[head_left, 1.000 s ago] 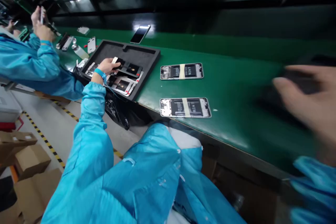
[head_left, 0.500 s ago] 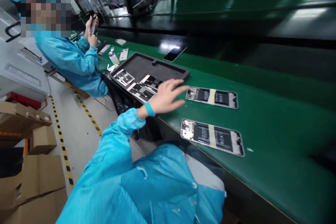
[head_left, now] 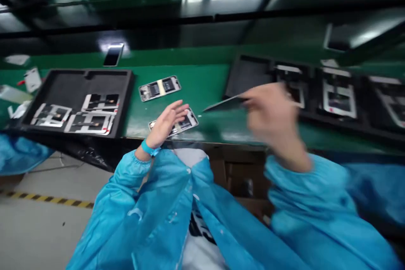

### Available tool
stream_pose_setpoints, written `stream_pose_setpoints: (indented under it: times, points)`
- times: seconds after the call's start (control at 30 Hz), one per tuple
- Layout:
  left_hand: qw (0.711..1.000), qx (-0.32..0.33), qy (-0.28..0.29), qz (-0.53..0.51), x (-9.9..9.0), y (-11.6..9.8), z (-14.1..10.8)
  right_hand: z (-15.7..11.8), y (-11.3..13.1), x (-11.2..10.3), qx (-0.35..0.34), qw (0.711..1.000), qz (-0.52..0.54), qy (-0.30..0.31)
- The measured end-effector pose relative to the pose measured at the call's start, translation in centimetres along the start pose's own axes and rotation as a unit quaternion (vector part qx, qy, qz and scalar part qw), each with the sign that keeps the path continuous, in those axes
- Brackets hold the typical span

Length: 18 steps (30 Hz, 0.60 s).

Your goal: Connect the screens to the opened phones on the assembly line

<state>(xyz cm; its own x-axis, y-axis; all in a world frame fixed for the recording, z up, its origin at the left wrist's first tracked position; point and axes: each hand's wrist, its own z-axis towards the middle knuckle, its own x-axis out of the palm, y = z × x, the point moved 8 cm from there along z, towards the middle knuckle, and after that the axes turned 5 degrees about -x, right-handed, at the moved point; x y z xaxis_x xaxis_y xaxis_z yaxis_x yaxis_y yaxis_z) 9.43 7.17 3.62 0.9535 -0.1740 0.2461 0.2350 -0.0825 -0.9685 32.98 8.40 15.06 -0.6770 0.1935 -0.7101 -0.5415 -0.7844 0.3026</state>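
Note:
My left hand (head_left: 163,125) is open, fingers stretched out, over the nearer opened phone (head_left: 189,121). It covers much of that phone, and I cannot tell whether it touches it. Behind lies a second opened phone (head_left: 155,90), its battery crossed by a pale tape strip. My right hand (head_left: 268,112), smeared by motion, pinches a thin dark phone screen (head_left: 223,103) by one end. The screen is seen nearly edge-on above the green bench, right of the nearer phone. Beyond that hand stands a black foam tray (head_left: 308,117) holding several screen panels (head_left: 339,93).
Another foam tray (head_left: 127,88) with several panels stands at the left. Behind it a dark-faced phone (head_left: 113,55) leans or lies at the back of the green bench (head_left: 202,80). A bottle (head_left: 14,93) and a co-worker's blue sleeve (head_left: 22,154) are at far left.
My view has swung from the left towards the right. My left hand has gone from beside the left tray to over the nearer phone. My right hand with the screen has come into view.

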Motion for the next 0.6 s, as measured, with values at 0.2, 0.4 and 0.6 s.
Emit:
stream_pose_setpoints:
  times: [0.2,0.4,0.6]
  points:
    - [0.985,-0.143,0.079,-0.054,1.2,2.0,-1.2,0.6,6.2,7.8,-0.139,0.975,0.147,0.095]
    - [0.989,-0.124,0.077,0.003,0.6,3.0,-1.0,1.7,4.7,8.6,-0.101,0.953,0.259,0.124]
    - [0.991,-0.101,0.067,-0.052,1.4,1.8,-0.1,2.2,4.2,9.6,-0.085,0.958,0.257,0.092]
